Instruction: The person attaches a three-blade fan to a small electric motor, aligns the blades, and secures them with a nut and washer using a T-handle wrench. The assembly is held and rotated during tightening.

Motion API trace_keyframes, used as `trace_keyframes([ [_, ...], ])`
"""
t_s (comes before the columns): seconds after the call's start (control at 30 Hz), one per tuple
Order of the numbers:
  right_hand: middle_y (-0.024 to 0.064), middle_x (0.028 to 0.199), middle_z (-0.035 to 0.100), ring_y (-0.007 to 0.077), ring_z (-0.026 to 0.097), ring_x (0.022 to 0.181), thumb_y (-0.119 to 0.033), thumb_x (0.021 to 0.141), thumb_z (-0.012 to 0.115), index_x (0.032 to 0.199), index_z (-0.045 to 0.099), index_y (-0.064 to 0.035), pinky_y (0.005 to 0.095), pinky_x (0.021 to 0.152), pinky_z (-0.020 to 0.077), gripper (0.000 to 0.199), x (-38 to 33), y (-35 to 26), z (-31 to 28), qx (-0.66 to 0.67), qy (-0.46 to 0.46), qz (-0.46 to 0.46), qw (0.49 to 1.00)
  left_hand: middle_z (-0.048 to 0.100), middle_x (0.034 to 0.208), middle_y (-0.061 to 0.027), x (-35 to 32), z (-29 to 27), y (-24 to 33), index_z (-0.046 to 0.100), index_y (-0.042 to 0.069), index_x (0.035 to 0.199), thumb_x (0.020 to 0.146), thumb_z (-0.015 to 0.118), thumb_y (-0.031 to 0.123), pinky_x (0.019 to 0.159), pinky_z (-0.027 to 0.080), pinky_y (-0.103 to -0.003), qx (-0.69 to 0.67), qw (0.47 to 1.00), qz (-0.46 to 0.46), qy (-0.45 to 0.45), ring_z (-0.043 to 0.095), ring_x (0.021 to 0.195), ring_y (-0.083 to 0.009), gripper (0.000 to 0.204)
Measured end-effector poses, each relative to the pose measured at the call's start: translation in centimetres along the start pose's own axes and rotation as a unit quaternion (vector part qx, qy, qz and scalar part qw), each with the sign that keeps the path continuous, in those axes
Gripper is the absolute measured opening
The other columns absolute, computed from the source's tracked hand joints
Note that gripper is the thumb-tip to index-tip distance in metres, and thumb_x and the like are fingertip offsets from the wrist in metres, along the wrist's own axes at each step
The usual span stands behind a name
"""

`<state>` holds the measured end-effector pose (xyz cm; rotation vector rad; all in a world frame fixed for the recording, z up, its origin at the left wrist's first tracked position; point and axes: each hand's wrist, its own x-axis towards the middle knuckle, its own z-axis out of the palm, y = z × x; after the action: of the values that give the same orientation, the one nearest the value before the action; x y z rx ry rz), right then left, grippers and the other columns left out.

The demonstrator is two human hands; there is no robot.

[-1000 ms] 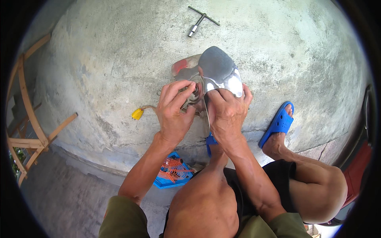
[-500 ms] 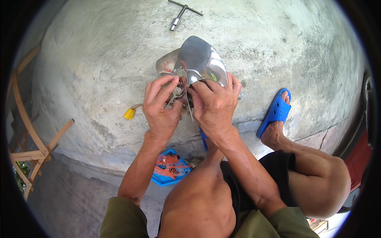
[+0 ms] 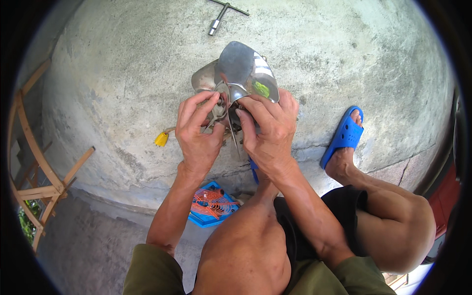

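A shiny metal fan blade [image 3: 238,64] with several broad vanes is between my hands, tilted up off the concrete. My left hand [image 3: 199,132] grips it at the hub, with the index finger by the small centre fitting [image 3: 220,102] and the thumb lower down beside a vane. On the other side my right hand [image 3: 270,129] has its fingers bent behind the upper vane, close to the hub, with the thumb against the metal. What the right fingertips press on is partly hidden, as is the dark part under the fan blade.
A T-handle socket wrench [image 3: 220,18] lies on the concrete floor [image 3: 132,64] beyond the fan. To the left sits a yellow plug [image 3: 161,139]. A blue fan housing with an orange grille [image 3: 214,204] is near my leg; a wooden frame [image 3: 42,191] stands far left.
Both hands stay at the hub. The fan blade has tilted or turned slightly, and my right fingers have shifted a little nearer the hub. The view has moved slightly.
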<state>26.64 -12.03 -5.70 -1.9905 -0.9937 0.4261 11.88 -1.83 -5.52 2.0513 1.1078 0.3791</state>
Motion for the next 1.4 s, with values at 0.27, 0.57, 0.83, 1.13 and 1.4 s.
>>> trace_keyframes([
  [0.27,0.0163,0.115,0.081,0.0381,0.075,0.109,0.003,0.091,0.082,0.116,0.081,-0.0015,0.0457,0.095,0.0589,0.025,0.1,1.4,-0.9,0.155,0.034,0.104,0.982,0.078,0.137,-0.0043,0.8,-0.2,-0.6,0.084,0.011,0.139,0.081,0.077,-0.016,0.072,0.062,-0.029,-0.018,0.999,-0.047,-0.011,0.076,0.121,-0.0205,0.064],
  [0.57,0.015,0.112,0.082,0.0383,0.077,0.102,0.003,0.094,0.081,0.114,0.08,-0.001,0.0451,0.09,0.0608,0.02,1.0,1.4,-1.2,0.183,0.034,0.102,0.977,0.076,0.13,-0.004,1.7,-0.6,-1.2,0.085,0.013,0.14,0.088,0.087,-0.009,0.071,0.06,-0.026,-0.047,0.997,-0.063,-0.024,0.076,0.113,-0.0137,0.057],
  [0.83,0.0105,0.116,0.082,0.0353,0.076,0.105,0.002,0.09,0.082,0.114,0.077,-0.0051,0.0443,0.089,0.0578,0.026,0.9,1.5,-0.6,0.135,0.037,0.086,0.986,0.074,0.129,-0.0114,1.8,-1.3,-0.3,0.079,0.002,0.146,0.091,0.074,-0.018,0.088,0.062,-0.028,0.002,0.996,-0.061,-0.064,0.075,0.115,-0.0179,0.059],
  [1.13,0.0077,0.119,0.082,0.0332,0.074,0.107,0.001,0.089,0.084,0.116,0.077,-0.0058,0.0449,0.089,0.0558,0.029,1.0,1.7,-0.7,0.109,0.019,0.071,0.991,0.076,0.112,-0.0094,1.7,-1.4,-0.5,0.086,-0.002,0.129,0.091,0.083,-0.011,0.082,0.057,-0.028,0.006,0.999,0.018,-0.043,0.073,0.095,-0.0147,0.039],
  [1.4,0.0075,0.118,0.082,0.0315,0.073,0.104,0.002,0.089,0.084,0.117,0.077,-0.0056,0.0436,0.086,0.0533,0.03,0.6,1.9,-0.9,0.116,0.02,0.074,0.99,0.074,0.11,-0.0086,0.8,-1.0,-0.5,0.085,-0.005,0.125,0.093,0.085,-0.007,0.079,0.055,-0.027,0.026,0.998,0.043,-0.037,0.071,0.091,-0.0141,0.032],
])
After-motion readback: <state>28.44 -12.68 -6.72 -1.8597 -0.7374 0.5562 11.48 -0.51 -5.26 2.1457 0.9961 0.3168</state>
